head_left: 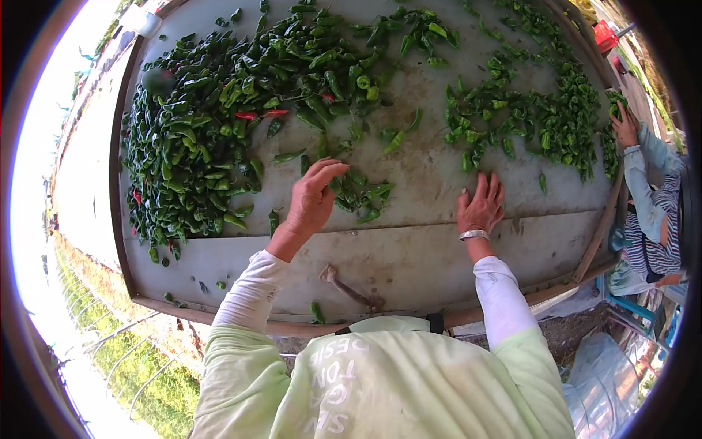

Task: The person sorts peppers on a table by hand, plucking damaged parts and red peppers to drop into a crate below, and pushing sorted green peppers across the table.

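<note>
Green peppers lie on a grey metal tabletop [409,245]. My left hand [311,201] is cupped at the left side of a small cluster of green peppers [364,196], its fingers curved over toward them; I see nothing gripped in it. Farther right, my right hand [480,212], with a bracelet [474,235] at the wrist, rests on the table with fingers apart. Its fingertips are just below the nearest peppers of a looser spread [504,121]. A large heap of green peppers [194,139] fills the left side, with a few red peppers [276,113] in it.
A wooden rim [599,234] edges the table. At the right, another person's hand [624,128] touches peppers by the table edge. A bent brown piece [351,291] lies near my body. Clear plastic sheeting [603,377] hangs at lower right.
</note>
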Demonstrator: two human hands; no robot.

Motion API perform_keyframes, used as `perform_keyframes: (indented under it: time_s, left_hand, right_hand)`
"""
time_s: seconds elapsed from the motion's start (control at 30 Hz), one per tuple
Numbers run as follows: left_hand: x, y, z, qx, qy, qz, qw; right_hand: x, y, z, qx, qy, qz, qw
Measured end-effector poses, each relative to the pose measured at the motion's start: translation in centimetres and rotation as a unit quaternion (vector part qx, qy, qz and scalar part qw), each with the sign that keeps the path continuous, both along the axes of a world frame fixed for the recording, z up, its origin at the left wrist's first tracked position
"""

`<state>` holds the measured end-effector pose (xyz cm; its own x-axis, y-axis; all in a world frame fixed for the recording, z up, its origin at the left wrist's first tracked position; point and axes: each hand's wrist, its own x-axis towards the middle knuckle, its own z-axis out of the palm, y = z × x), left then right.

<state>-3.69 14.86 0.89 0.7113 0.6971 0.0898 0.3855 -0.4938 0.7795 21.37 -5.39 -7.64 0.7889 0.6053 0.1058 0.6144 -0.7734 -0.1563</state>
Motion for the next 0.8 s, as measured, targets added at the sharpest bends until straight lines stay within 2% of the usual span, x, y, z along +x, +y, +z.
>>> perform_keyframes:
  time_s: [0.07, 0.13, 0.23, 0.3, 0.33, 0.4, 0.5, 0.53, 0.6, 0.67, 0.73, 0.8]
  left_hand:
    - [-0.7, 1.7, 0.0, -0.055, -0.059, 0.095, 0.992]
    - [-1.5, 4.4, -0.6, -0.161, -0.107, 0.187, 0.963]
    - [-1.4, 8.1, -0.7, -0.151, -0.102, 0.251, 0.951]
    - [-0.7, 10.4, -0.4, 0.013, -0.017, 0.3, 0.954]
    - [-0.8, 11.8, -1.0, 0.014, -0.015, 0.3, 0.954]
    - [-0.7, 13.7, -1.7, 0.135, 0.12, 0.276, 0.944]
    - [-0.3, 14.6, -2.3, 0.196, 0.17, 0.271, 0.927]
    - [0.2, 14.6, -1.9, 0.192, 0.173, 0.268, 0.928]
    - [0.5, 15.0, -1.1, 0.155, 0.258, 0.243, 0.922]
    - [0.5, 15.0, -0.9, 0.151, 0.275, 0.228, 0.922]
    - [0.8, 14.7, -0.4, 0.081, 0.341, 0.173, 0.921]
    - [0.1, 12.9, -0.4, 0.049, 0.308, 0.15, 0.938]
  right_hand:
    - [-0.1, 0.0, -0.1, 0.002, 0.0, 0.0, 1.0]
    - [-0.1, 0.0, -0.1, 0.016, 0.0, -0.003, 1.0]
    - [-0.1, 0.0, 0.0, 0.009, 0.006, -0.003, 1.0]
    - [0.0, -0.1, -0.2, 0.01, 0.006, -0.002, 1.0]
    - [0.0, -0.1, -0.2, 0.012, 0.004, -0.002, 1.0]
    - [0.0, 0.0, -0.2, 0.01, 0.006, -0.003, 1.0]
    - [0.1, -0.1, -0.2, 0.005, 0.009, -0.003, 1.0]
    - [0.1, -0.2, -0.3, 0.006, 0.012, 0.0, 1.0]
    - [0.0, -0.1, -0.1, 0.003, 0.016, -0.004, 1.0]
    - [0.0, -0.1, -0.1, 0.004, 0.019, -0.007, 1.0]
    - [0.1, -0.2, -0.1, 0.01, 0.008, -0.003, 1.0]
    - [0.1, -0.1, -0.1, 0.01, 0.011, -0.002, 1.0]
